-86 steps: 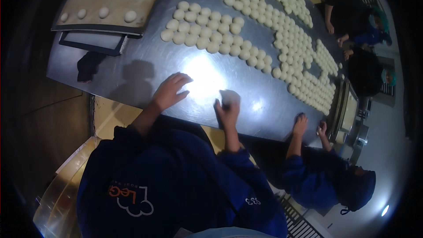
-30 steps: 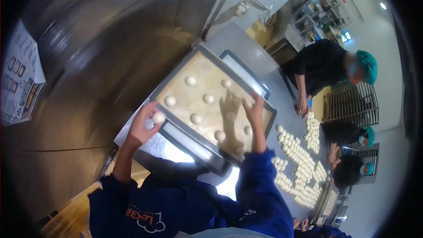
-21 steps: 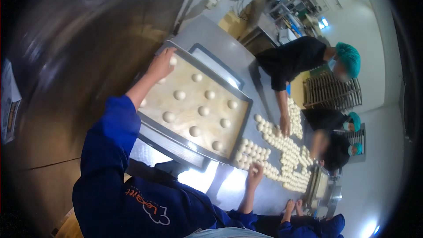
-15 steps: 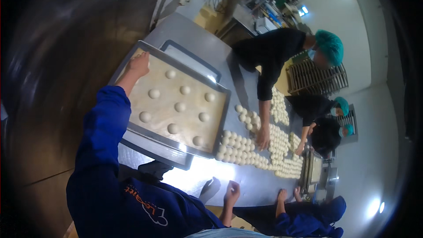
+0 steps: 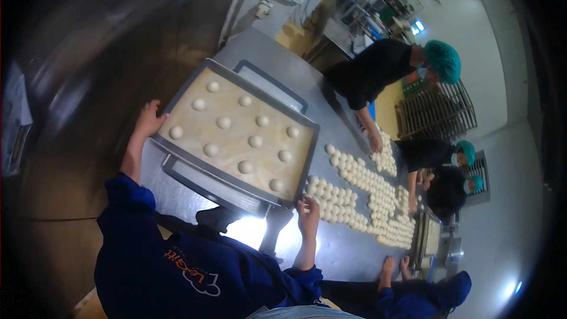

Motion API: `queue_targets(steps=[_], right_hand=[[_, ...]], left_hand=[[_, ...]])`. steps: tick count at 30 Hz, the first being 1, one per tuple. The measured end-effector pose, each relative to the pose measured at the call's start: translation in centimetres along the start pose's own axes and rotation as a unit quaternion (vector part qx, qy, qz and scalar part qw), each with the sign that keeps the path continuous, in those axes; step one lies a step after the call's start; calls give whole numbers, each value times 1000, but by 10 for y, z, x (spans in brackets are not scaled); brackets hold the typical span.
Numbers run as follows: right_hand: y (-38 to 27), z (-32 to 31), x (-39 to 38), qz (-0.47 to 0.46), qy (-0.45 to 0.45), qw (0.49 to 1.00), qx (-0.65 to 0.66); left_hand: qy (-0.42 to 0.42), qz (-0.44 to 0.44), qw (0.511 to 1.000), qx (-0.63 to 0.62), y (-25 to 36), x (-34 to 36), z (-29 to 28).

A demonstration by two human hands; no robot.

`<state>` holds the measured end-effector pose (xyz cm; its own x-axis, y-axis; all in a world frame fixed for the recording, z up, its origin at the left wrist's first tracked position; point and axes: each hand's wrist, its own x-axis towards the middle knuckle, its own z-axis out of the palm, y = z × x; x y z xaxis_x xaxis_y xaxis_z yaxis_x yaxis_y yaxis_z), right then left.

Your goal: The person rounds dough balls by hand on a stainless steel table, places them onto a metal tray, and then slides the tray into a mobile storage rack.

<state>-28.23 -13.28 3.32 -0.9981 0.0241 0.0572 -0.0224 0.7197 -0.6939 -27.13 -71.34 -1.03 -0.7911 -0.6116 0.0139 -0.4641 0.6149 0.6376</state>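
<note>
Left of centre, a baking tray (image 5: 222, 172) is carrying dough balls (image 5: 224, 123). By its left and lower-right corners, the left hand (image 5: 150, 121) is showing parted fingers, the right hand (image 5: 308, 212) half-curled ones, any grip unclear.

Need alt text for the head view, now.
A person's left hand and right hand are by the near corners of a tray holding spaced dough balls. Clustered rows of more dough lie right of it on a metal table, with co-workers alongside.
</note>
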Motion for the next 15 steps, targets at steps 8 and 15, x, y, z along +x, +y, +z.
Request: queue_targets(steps=[8,15], right_hand=[[24,55,22,-71,23,997,-7],[17,38,24,40,42,998,-38]], left_hand=[[12,67,990,-127,-5,-74,8],[75,-94,988,-93,14,-99,18]])
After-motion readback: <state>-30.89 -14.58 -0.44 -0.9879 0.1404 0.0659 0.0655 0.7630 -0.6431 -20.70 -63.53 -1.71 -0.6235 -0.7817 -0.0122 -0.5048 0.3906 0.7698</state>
